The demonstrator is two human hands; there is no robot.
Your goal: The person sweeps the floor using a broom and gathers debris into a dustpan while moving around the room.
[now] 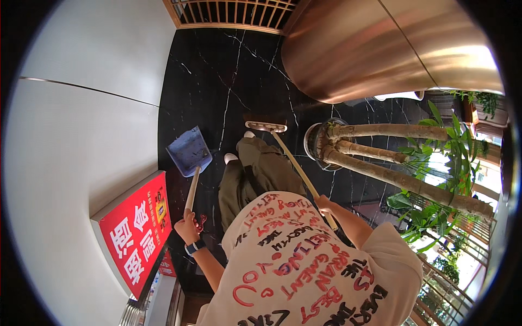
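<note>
My left hand grips the wooden handle of a long-handled blue dustpan. The pan lies at the left, near the white wall, with dark specks of dirt in it. A red cord or tassel hangs beside that hand, and a watch is on the wrist. In my right hand is the pale pole of a broom. Its head is just ahead of my feet, with dark bristles pointing away from me. Broom and dustpan are apart.
Black marble floor with white veins lies ahead. A potted tree with several trunks stands at the right. Beyond it curves a copper-coloured metal counter or column. A red sign bearing writing juts out at the left; a wooden lattice stands ahead.
</note>
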